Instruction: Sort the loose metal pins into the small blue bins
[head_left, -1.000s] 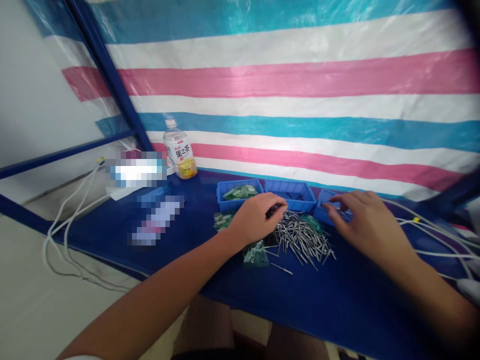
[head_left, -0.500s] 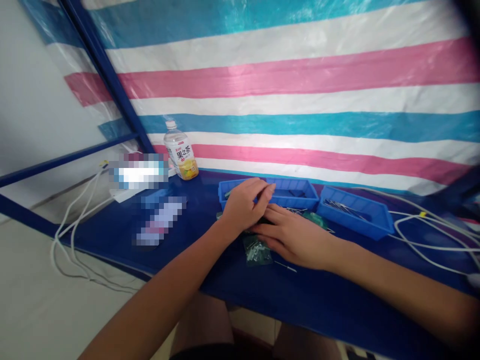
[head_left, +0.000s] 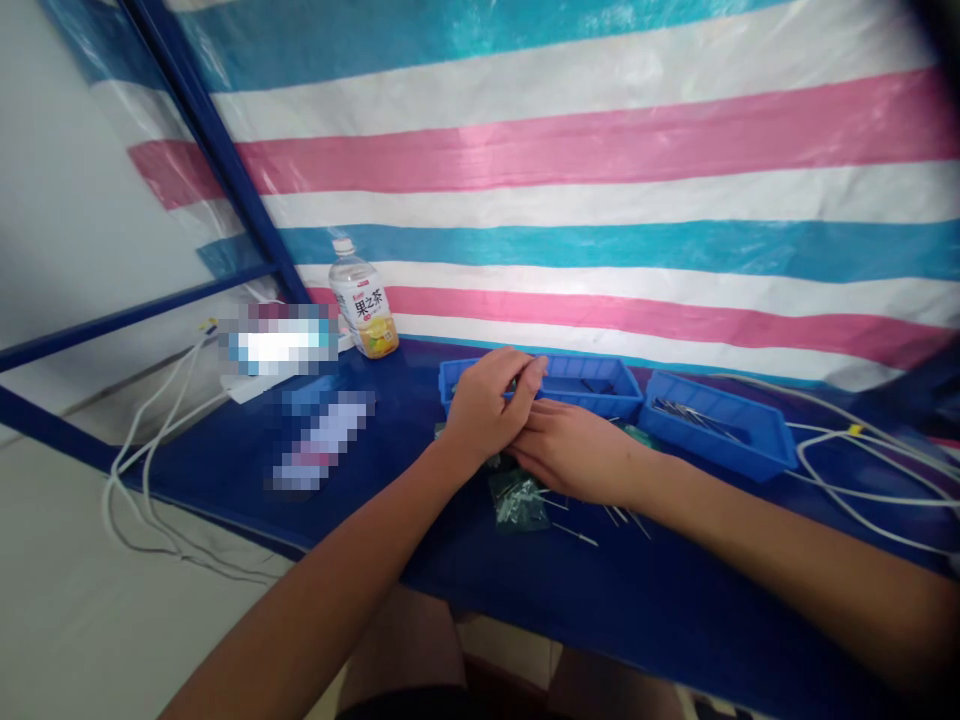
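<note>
My left hand (head_left: 486,405) is curled in front of the long blue tray (head_left: 600,405), thumb bent toward the right. My right hand (head_left: 574,452) meets it from the right, its fingertips tucked beneath the left. Both hands' fingers are closed together, and whatever lies between them is hidden. Just below them is a small clear plastic bag (head_left: 519,503) of metal pieces. Near it lies a loose thin metal pin (head_left: 576,535) with a thicker end, and several more pins (head_left: 616,515) show below my right wrist. Green plastic (head_left: 637,436) peeks out behind the right hand.
A second blue tray (head_left: 750,447) holding thin metal pins stands to the right, beside white cables (head_left: 862,492). At the back left is a drink bottle (head_left: 365,305). Blurred-out items (head_left: 322,445) lie on the left of the blue tabletop (head_left: 720,590). Striped sheeting (head_left: 600,200) hangs behind.
My right hand has shifted slightly up and away from me, uncovering several loose pins below it. My left hand stays nearly in place.
</note>
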